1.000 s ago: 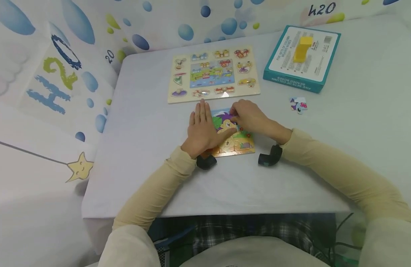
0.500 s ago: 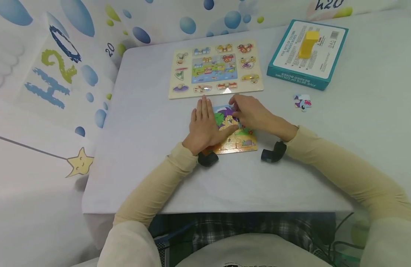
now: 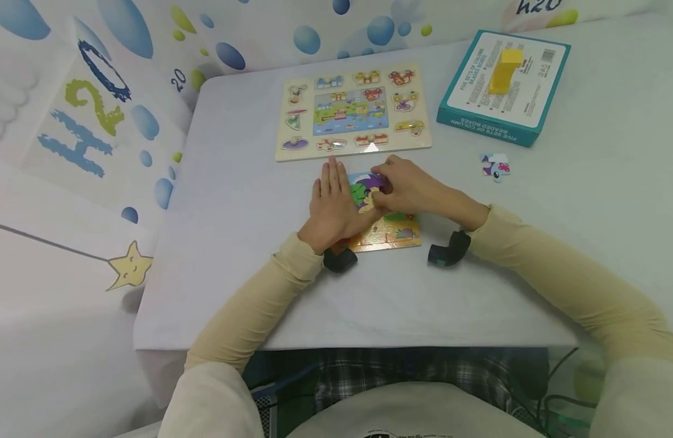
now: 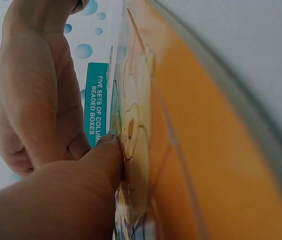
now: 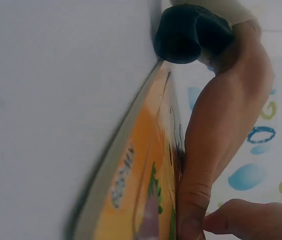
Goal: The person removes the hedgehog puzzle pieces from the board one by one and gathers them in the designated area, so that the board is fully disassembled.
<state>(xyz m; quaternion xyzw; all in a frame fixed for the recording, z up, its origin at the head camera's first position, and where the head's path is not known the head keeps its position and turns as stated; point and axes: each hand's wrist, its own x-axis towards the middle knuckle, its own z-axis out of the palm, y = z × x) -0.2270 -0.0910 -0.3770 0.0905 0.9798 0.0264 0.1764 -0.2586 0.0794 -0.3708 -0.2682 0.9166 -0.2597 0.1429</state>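
A jigsaw puzzle [image 3: 376,239] with a cartoon animal with purple hair lies in its tray on the white table. My left hand [image 3: 332,210] rests flat over its left side, fingers straight and together, thumb reaching across the picture. Above the upper right part, my right hand [image 3: 411,187] has curled fingers and pinches a purple puzzle piece [image 3: 376,180], mostly hidden by the hand. In the left wrist view, the left thumb [image 4: 103,157] presses on the puzzle's surface. A single loose puzzle piece [image 3: 495,167] with a blue and pink picture lies to the right.
Behind the puzzle lies a wooden peg board [image 3: 354,146] with small picture shapes. At the back right a teal box [image 3: 486,125] carries a yellow block [image 3: 503,73]. Black wrist mounts [image 3: 448,250] sit under both wrists. The table's front edge [image 3: 369,348] is near the body.
My right thumb has moved left and down toward the left thumb, covering more of the picture. The left hand stays in place on the puzzle. The head view has shifted slightly.
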